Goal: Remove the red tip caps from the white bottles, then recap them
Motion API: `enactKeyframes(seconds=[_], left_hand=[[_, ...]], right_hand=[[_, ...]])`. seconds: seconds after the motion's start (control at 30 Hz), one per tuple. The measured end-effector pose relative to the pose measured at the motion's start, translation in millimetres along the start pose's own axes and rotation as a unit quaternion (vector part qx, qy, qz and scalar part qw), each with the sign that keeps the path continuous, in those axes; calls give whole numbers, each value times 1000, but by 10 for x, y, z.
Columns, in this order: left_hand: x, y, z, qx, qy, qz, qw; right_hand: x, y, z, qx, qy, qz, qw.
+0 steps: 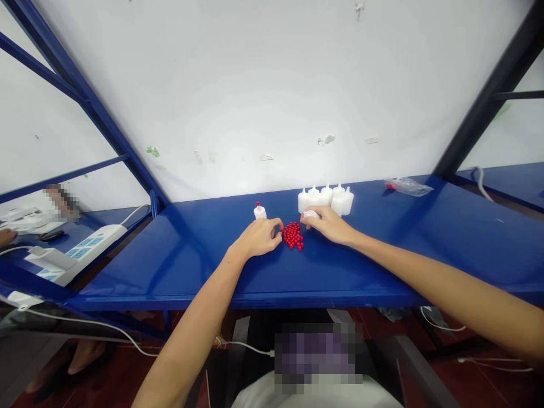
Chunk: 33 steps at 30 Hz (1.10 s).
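My left hand [262, 236] is at the left edge of a pile of small red caps [293, 236] on the blue table. Its thumb and index finger curl together at the nearest caps; whether a cap sits between the tips is too small to tell. Just behind that hand stands a white squeeze bottle [259, 213] with a red cap on its nozzle. To the right of the pile, my right hand [330, 225] is closed around another white squeeze bottle [311, 214], mostly hidden by the fingers. Behind it, several white squeeze bottles [326, 195] with uncapped nozzles stand grouped.
A clear plastic bag [408, 186] with something red inside lies at the table's back right. The blue table [195, 260] meets a white wall [255, 85]. Blue frame posts [106, 124] rise at left. A power strip [91, 249] and another person's hand [7, 237] are beyond them.
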<state>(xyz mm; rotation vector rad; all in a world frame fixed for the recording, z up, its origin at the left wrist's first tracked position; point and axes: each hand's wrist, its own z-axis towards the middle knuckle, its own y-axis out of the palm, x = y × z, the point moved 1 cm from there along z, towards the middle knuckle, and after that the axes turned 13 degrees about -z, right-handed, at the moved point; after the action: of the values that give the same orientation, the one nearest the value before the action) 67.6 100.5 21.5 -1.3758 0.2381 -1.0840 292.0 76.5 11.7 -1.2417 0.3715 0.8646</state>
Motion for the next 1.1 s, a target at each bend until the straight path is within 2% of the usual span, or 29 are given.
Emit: enactKeyframes(seconds=[0.13,0.3,0.5,0.63,0.87,1.1], left_hand=[[-25,0,-2,-7,-9,-3,1000],[-21,20,6,-12,7,9,1000],[-16,36,14,22,-9,28,999],[-39,-39,-9,32,-32,53,998],[-140,-158,-99,-1,-74,85,994],[-200,-181,-104,-17,-46,-8,999]], right_hand=[[-22,-9,-16,-36,-37,27,998],[-46,-6,-28,-39,-76,-40,996],[-74,8,-29,-35,-77,-95,992],[-91,7,-33,-29,-69,-111,991],[-73,-7,-36,-30,-68,-127,989],[-56,-18,-37,-25,-74,-133,988]])
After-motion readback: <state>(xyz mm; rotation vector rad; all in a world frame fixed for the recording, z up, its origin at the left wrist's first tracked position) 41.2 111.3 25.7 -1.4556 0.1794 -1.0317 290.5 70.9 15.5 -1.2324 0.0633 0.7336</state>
